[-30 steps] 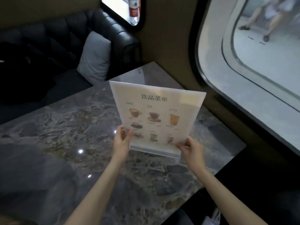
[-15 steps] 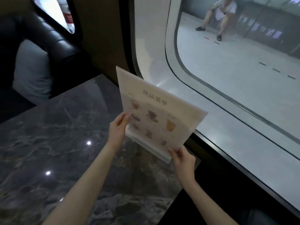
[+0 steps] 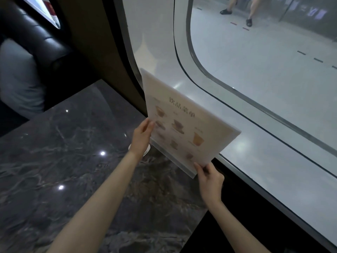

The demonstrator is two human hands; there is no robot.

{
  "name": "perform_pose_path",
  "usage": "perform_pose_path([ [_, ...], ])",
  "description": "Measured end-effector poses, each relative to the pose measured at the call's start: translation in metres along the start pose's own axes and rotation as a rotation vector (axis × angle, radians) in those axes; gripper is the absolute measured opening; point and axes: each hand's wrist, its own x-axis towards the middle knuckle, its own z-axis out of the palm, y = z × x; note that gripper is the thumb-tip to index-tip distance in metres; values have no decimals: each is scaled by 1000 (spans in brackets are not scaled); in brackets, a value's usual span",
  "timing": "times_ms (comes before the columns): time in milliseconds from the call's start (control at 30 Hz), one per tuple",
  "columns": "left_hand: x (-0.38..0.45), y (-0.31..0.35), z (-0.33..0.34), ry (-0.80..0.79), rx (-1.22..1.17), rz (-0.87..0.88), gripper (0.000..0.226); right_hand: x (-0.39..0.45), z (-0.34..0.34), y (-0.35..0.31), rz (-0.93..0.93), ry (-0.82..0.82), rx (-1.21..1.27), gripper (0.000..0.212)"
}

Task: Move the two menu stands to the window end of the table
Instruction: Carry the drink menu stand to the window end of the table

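- A drinks menu stand (image 3: 184,123), a pale printed sheet in a clear holder with a clear base strip along its lower edge, is held up at the window end of the marble table (image 3: 63,161).
- The stand is tilted, its top corner leaning toward the dark pillar (image 3: 94,52) and its right corner reaching out over the white window sill (image 3: 264,143).
- Whether its base touches the tabletop cannot be told; the base strip shows just above the table's far right corner.
- The left hand (image 3: 141,138) grasps the stand's left edge, fingers curled onto the printed face beside the cup pictures.
- The right hand (image 3: 209,181) grips the lower right corner, thumb pressed on the front near the base strip, the other fingers hidden behind it.
- A small white round object (image 3: 147,149) lies on the table, mostly hidden under the left wrist; what it is cannot be told.
- Only one menu stand shows in view.
- A dark padded bench (image 3: 36,33) with a grey cushion (image 3: 18,79) stands across the table at left.
- Through the curved window (image 3: 255,61), a pale floor and the legs of a person (image 3: 242,10) appear.
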Motion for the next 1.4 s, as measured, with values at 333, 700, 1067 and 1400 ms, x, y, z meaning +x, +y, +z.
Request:
perform_pose_path([
  [333, 9, -7, -1, 1, 124, 3, 23, 4, 2, 6, 32, -18, -12, 10],
  [700, 4, -8, -6, 31, 256, 57, 26, 1, 0, 2, -31, -114, -28, 8],
  [1067, -8, -4, -12, 48, 498, 33, 40, -2, -6, -9, 30, -275, -209, 15],
  [1400, -68, -11, -65, 136, 1155, 270, 22, -26, -14, -58, -195, -414, -761, 28],
])
